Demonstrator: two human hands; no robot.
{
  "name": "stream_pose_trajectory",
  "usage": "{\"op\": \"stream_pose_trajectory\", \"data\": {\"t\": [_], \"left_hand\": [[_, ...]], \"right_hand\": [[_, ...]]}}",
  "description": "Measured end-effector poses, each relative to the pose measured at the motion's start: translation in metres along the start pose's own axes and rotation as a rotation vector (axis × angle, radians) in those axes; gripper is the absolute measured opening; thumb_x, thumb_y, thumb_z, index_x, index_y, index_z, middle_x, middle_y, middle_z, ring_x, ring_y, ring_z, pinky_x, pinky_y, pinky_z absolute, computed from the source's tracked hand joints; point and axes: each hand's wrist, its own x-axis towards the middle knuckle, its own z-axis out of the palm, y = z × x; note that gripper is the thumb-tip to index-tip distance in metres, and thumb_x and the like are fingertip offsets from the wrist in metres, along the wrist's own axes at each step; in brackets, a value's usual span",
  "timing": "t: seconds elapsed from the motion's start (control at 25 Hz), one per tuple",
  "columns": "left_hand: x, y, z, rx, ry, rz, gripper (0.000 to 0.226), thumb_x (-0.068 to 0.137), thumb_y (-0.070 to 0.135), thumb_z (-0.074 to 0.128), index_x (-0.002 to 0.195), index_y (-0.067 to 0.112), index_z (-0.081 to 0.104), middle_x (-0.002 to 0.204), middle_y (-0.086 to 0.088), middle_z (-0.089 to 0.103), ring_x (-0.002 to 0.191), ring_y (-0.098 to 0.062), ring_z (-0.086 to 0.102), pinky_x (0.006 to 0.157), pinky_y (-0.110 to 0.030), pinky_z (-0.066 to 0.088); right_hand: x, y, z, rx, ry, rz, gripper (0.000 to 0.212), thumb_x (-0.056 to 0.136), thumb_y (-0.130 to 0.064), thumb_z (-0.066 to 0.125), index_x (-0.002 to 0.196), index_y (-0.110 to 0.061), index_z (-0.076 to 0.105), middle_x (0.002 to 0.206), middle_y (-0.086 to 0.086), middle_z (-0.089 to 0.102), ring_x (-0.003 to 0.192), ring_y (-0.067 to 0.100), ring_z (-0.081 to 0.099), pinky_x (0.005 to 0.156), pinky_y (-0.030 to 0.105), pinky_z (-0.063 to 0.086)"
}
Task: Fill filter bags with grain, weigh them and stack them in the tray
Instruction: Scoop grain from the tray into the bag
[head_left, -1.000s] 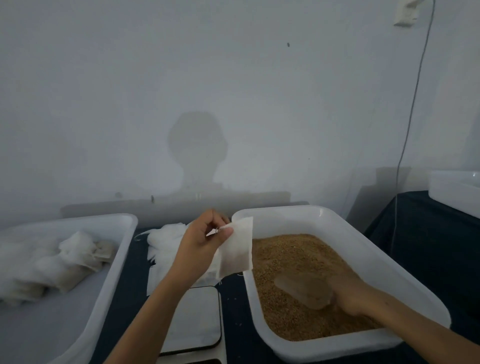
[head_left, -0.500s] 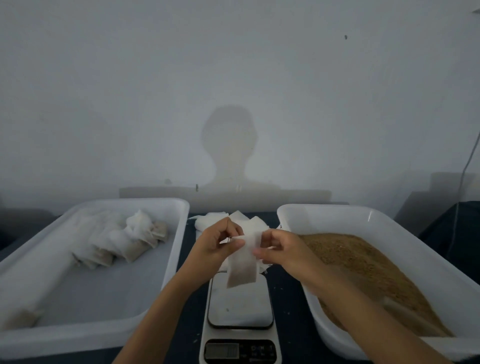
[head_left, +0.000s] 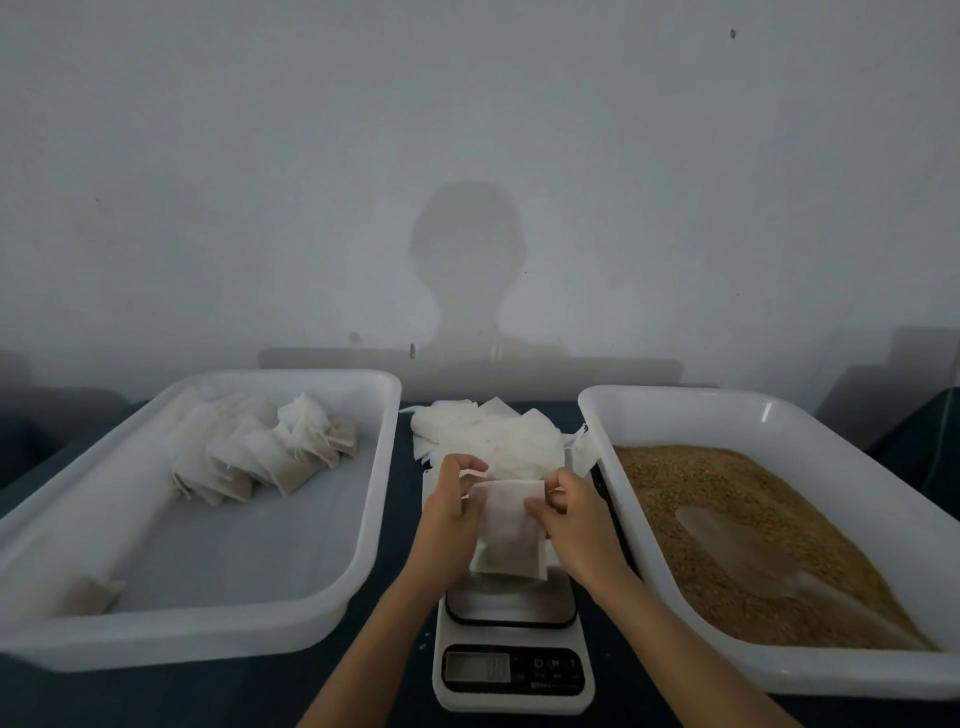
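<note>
Bag (head_left: 509, 530) hangs above the scale (head_left: 511, 649), pinched at its top corners by both hands: left hand (head_left: 452, 506) w/ a thumb-and-finger grip on the left edge, right hand (head_left: 569, 512) gripping the right edge. Empty bags (head_left: 488, 436) are piled behind on the dark tabletop (head_left: 400, 691). Left tray (head_left: 332, 613) holds filled bags (head_left: 270, 452) at the back; right tray (head_left: 618, 410) holds grain (head_left: 701, 483) w/ a clear scoop (head_left: 737, 545) lying in it.
</note>
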Motion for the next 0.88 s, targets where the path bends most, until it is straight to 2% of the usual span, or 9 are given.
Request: {"op": "stream_pose_trajectory", "data": {"t": [0.08, 0.12, 0.24, 0.32, 0.4, 0.52, 0.68, 0.88], "left_hand": [[0.000, -0.004, 0.001, -0.019, -0.015, -0.009, 0.024, 0.096, 0.004, 0.047, 0.115, 0.016, 0.041, 0.086, 0.002, 0.058, 0.068, 0.003, 0.056, 0.058, -0.008, 0.043], [-0.001, -0.005, 0.001, -0.046, -0.031, -0.017, 0.026, 0.095, 0.006, 0.049, 0.117, 0.017, 0.040, 0.093, 0.003, 0.060, 0.075, 0.002, 0.059, 0.063, -0.011, 0.047], [0.000, -0.005, -0.003, -0.081, -0.043, -0.024, 0.027, 0.094, 0.009, 0.054, 0.116, 0.017, 0.040, 0.117, 0.001, 0.058, 0.109, -0.010, 0.058, 0.092, -0.026, 0.049], [0.001, -0.002, -0.008, -0.082, -0.014, -0.009, 0.023, 0.093, 0.007, 0.054, 0.111, 0.018, 0.044, 0.120, -0.002, 0.056, 0.116, -0.015, 0.054, 0.100, -0.032, 0.046], [0.001, 0.004, -0.014, -0.100, 0.018, 0.024, 0.023, 0.093, 0.003, 0.053, 0.104, 0.023, 0.048, 0.116, 0.001, 0.059, 0.113, -0.011, 0.056, 0.097, -0.024, 0.046], [-0.002, 0.009, -0.024, -0.160, 0.091, 0.068, 0.026, 0.092, -0.004, 0.050, 0.098, 0.021, 0.055, 0.106, 0.004, 0.062, 0.102, -0.003, 0.058, 0.086, -0.011, 0.044], [-0.006, 0.008, -0.030, -0.160, 0.180, 0.061, 0.025, 0.092, -0.006, 0.047, 0.097, 0.015, 0.059, 0.100, 0.004, 0.064, 0.096, -0.001, 0.060, 0.085, -0.012, 0.046], [-0.006, 0.011, -0.029, -0.166, 0.164, 0.044, 0.027, 0.090, -0.009, 0.046, 0.095, 0.015, 0.058, 0.100, 0.002, 0.064, 0.094, -0.002, 0.059, 0.082, -0.010, 0.045]], "right_hand": [[0.000, 0.003, 0.005, 0.033, 0.005, -0.021, 0.013, 0.090, -0.013, 0.062, 0.099, -0.017, 0.054, 0.092, -0.005, 0.063, 0.086, 0.003, 0.060, 0.071, 0.013, 0.049], [0.000, 0.003, 0.007, 0.057, 0.015, -0.026, 0.015, 0.090, -0.013, 0.062, 0.101, -0.019, 0.053, 0.092, -0.008, 0.061, 0.085, 0.000, 0.059, 0.068, 0.008, 0.046], [0.002, 0.003, 0.009, 0.112, 0.062, -0.037, 0.017, 0.091, -0.008, 0.059, 0.101, -0.020, 0.052, 0.096, -0.006, 0.064, 0.090, -0.001, 0.059, 0.071, 0.008, 0.044], [0.002, 0.001, 0.008, 0.135, 0.099, -0.066, 0.016, 0.092, -0.003, 0.056, 0.099, -0.017, 0.053, 0.096, -0.003, 0.067, 0.091, 0.000, 0.060, 0.075, 0.012, 0.045], [0.001, -0.002, 0.005, 0.170, 0.147, -0.109, 0.013, 0.093, -0.001, 0.052, 0.097, -0.014, 0.056, 0.093, -0.003, 0.068, 0.090, 0.001, 0.062, 0.079, 0.017, 0.047], [-0.002, -0.005, -0.003, 0.231, 0.216, -0.165, 0.016, 0.095, 0.000, 0.047, 0.094, -0.011, 0.059, 0.087, -0.005, 0.068, 0.087, 0.003, 0.064, 0.078, 0.014, 0.049], [-0.005, -0.004, -0.012, 0.280, 0.268, -0.149, 0.023, 0.094, 0.002, 0.046, 0.087, -0.015, 0.060, 0.083, -0.005, 0.067, 0.080, 0.001, 0.063, 0.074, 0.013, 0.048], [-0.004, 0.000, -0.016, 0.294, 0.294, -0.096, 0.024, 0.092, 0.004, 0.045, 0.087, -0.012, 0.061, 0.081, -0.005, 0.066, 0.075, -0.002, 0.062, 0.072, 0.017, 0.047]]}}
